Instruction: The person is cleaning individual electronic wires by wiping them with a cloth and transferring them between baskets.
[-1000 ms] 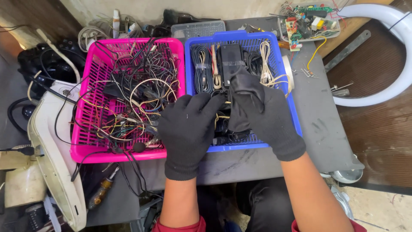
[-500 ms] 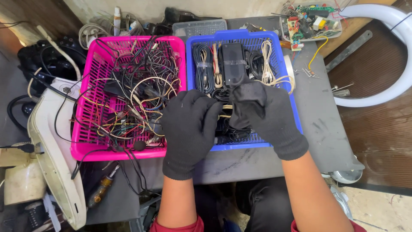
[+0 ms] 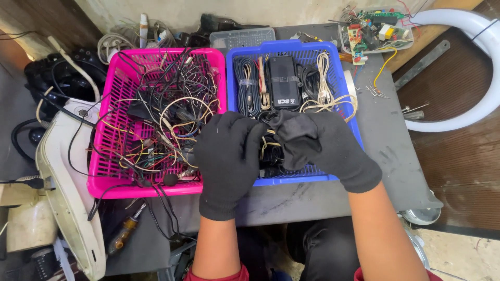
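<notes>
Both gloved hands, L [image 3: 229,156] & R [image 3: 323,143], bundling cable [image 3: 270,139] over blue basket [image 3: 346,112].

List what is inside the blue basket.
The blue basket holds a black power adapter, a bundled dark cable and coiled cream cables. The gloved left hand and right hand cover its front part.

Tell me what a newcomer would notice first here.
Two black-gloved hands, left hand and right hand, meet over the near edge of the blue basket, working a small cable between them. Left of it, a pink basket overflows with tangled wires. A black adapter lies among coiled cords in the blue one.
</notes>
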